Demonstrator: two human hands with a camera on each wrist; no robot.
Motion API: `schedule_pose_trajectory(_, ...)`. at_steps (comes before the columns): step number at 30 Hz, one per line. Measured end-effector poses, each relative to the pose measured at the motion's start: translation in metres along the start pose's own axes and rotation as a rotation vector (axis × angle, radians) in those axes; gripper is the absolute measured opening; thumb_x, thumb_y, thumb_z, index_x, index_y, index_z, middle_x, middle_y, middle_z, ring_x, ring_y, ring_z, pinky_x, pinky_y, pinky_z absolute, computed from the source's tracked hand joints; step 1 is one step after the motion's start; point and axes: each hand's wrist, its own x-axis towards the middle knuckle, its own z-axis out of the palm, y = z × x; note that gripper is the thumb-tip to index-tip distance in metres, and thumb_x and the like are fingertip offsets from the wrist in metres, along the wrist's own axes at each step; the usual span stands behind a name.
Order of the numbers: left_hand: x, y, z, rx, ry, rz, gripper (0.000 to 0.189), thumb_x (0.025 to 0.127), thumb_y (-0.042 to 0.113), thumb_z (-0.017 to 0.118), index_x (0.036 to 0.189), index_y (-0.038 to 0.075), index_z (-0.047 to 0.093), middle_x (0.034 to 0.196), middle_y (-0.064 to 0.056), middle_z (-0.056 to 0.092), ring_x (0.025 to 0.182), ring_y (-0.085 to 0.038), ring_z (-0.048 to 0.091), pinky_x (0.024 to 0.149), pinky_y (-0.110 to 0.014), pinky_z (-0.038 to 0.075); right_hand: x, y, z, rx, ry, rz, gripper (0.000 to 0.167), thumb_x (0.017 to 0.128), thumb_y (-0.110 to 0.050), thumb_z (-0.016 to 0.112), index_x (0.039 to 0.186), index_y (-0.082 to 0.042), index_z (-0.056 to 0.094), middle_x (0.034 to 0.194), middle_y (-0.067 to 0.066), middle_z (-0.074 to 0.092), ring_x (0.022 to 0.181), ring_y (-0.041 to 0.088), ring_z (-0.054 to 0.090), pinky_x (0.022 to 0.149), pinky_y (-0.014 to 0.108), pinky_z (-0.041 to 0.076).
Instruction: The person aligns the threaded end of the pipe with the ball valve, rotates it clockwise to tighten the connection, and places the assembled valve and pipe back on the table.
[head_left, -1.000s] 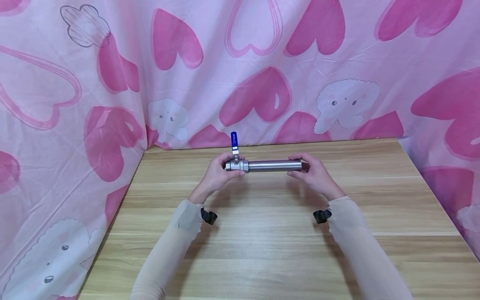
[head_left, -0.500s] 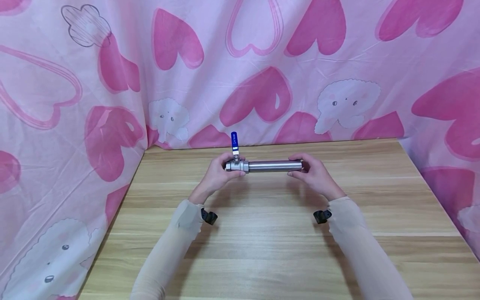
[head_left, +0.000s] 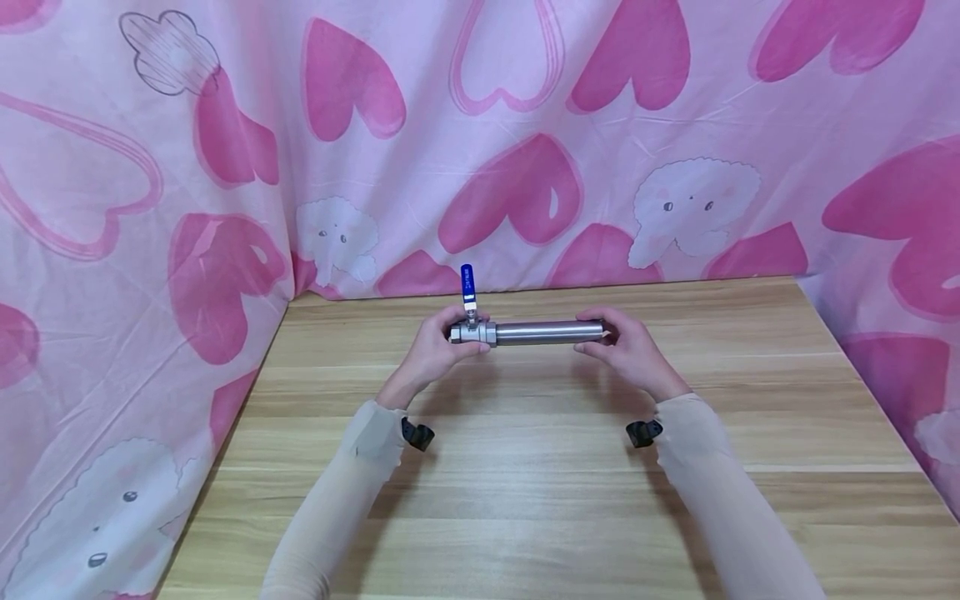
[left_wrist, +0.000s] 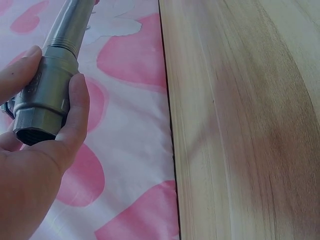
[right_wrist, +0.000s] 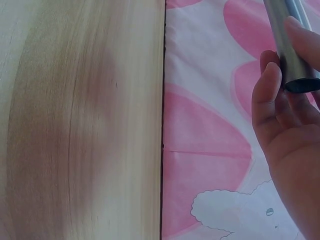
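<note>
A metal ball valve (head_left: 474, 332) with a blue lever handle (head_left: 468, 284) is joined to one end of a steel pipe (head_left: 549, 333), and both are held level above the table. My left hand (head_left: 437, 346) grips the valve body, thumb on the near side and fingers behind. In the left wrist view, pipe threads show where the pipe meets the valve (left_wrist: 42, 95), whose hexagonal open end faces the camera. My right hand (head_left: 627, 344) holds the pipe's other end between thumb and fingers. That hollow end of the pipe (right_wrist: 291, 62) shows in the right wrist view.
The wood-grain table (head_left: 540, 500) spreads out below both hands. A pink curtain (head_left: 510, 192) with hearts and white cartoon figures hangs at the back and along both sides. Black wrist cameras sit at each sleeve cuff.
My right fingers have shifted slightly at the pipe's end over the last second. The valve, the pipe and my left hand look almost the same.
</note>
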Motion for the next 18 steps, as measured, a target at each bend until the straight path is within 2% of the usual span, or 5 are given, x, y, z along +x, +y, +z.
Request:
schedule_pose_trajectory(5, 0.000, -0.001, 0.000, 0.004, 0.002, 0.000, 0.042, 0.076, 0.015, 0.082, 0.114, 0.018, 0.064, 0.120, 0.001, 0.067, 0.103, -0.021, 0.059, 0.087, -0.034, 0.049, 0.002, 0.005, 0.000, -0.010, 0.011, -0.007, 0.039, 0.086, -0.005, 0.070, 0.123, -0.002, 0.057, 0.112, 0.018, 0.062, 0.090, 0.024, 0.053, 0.073, 0.020, 0.045)
schedule_pose_trajectory(12, 0.000, 0.001, 0.001, 0.012, 0.004, -0.010, 0.041, 0.077, 0.017, 0.081, 0.114, 0.019, 0.064, 0.120, 0.003, 0.067, 0.104, -0.021, 0.058, 0.089, -0.035, 0.048, 0.011, 0.035, 0.004, 0.016, 0.008, -0.012, 0.043, 0.087, -0.012, 0.072, 0.127, -0.006, 0.057, 0.115, 0.014, 0.062, 0.091, 0.022, 0.055, 0.071, 0.018, 0.049)
schedule_pose_trajectory(18, 0.000, 0.001, 0.001, 0.000, 0.003, -0.014, 0.043, 0.076, 0.015, 0.082, 0.115, 0.018, 0.063, 0.123, 0.001, 0.067, 0.105, -0.021, 0.057, 0.089, -0.034, 0.048, 0.012, 0.040, 0.003, 0.045, -0.005, -0.032, 0.043, 0.087, -0.019, 0.072, 0.127, -0.010, 0.057, 0.114, 0.013, 0.062, 0.092, 0.021, 0.057, 0.073, 0.018, 0.051)
